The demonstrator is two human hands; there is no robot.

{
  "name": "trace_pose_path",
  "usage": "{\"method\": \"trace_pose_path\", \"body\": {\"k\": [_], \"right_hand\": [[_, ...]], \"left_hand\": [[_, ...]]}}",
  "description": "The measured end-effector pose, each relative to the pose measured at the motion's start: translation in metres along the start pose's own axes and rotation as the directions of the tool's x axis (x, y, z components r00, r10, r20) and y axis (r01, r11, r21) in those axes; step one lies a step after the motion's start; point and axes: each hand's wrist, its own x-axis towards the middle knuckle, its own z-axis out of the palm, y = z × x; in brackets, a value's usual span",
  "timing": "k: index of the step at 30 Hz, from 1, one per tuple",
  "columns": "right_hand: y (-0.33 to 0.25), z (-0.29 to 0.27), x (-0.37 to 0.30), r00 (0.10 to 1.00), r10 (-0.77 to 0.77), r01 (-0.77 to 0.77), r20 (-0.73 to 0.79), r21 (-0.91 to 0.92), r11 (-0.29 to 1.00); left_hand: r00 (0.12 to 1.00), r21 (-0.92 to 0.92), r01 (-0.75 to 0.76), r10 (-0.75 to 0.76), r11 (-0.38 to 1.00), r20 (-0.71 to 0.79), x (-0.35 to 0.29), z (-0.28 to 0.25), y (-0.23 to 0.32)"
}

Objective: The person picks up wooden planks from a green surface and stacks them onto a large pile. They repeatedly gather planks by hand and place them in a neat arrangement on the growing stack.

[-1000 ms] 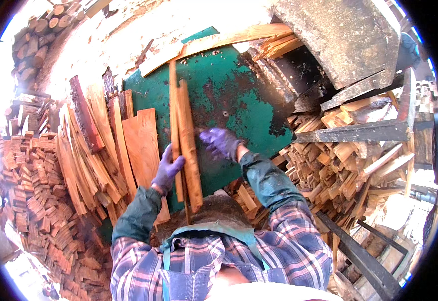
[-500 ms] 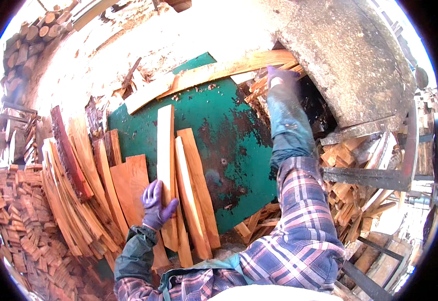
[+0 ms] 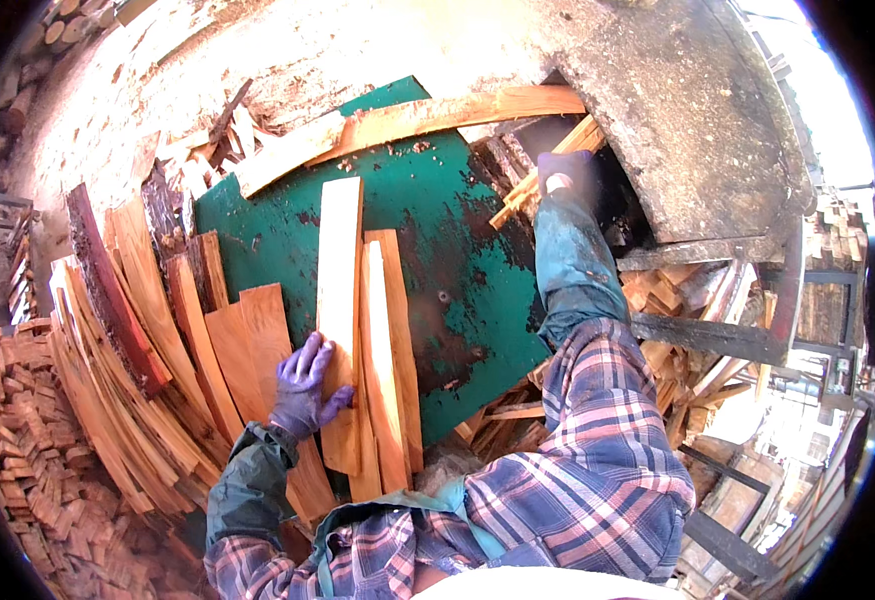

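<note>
Left of the frame's centre, I see the left hand [image 3: 305, 388] palm down, fingers parted, thumb out; the right arm [image 3: 579, 262] stretches toward the upper right, the right hand [image 3: 564, 168] blurred.

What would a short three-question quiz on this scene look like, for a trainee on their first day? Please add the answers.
1. Open question: what is the left hand touching?

2. True or false: the right hand rests on the same piece of wood as the left hand.

3. Multiple choice: what colour is the paint on the worn work surface?
A) red
B) green
C) white

Key:
1. The pale plank, along its left side.
2. False. The right hand is farther out, beside narrow wood strips; it is too blurred to tell whether it grips one.
3. B, with dark bare patches.
</note>
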Motion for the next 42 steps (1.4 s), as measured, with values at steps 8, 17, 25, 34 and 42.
{"method": "trace_pose_path", "body": {"k": [8,17,25,34,42], "right_hand": [[0.089,0.006,-0.087,0.989,-0.122,0.137,-0.079,0.226,0.964],[0.146,-0.072,-0.302,0.801,-0.405,-0.449,0.441,0.89,0.08],[0.116,-0.235,-0.43,0.376,-0.917,0.106,0.134,0.977,0.187],[0.083,-0.148,-0.451,0.709,-0.629,-0.295,0.317,0.945,0.144],[0.013,-0.002,-0.628,0.486,-0.627,-0.659,0.609,0.726,0.194]], "left_hand": [[1.0,0.034,0.027,-0.026,0.999,-0.002,0.002,-0.006,0.004],[0.99,-0.035,0.095,-0.098,0.995,-0.1,0.009,-0.02,0.031],[0.763,-0.318,-0.646,0.564,0.694,-0.317,0.065,-0.088,0.174],[0.973,-0.904,-0.23,-0.095,-0.362,-0.209,-0.005,-0.168,0.146],[0.882,-0.924,0.282,-0.45,0.26,0.142,-0.149,-0.076,0.05]]}}
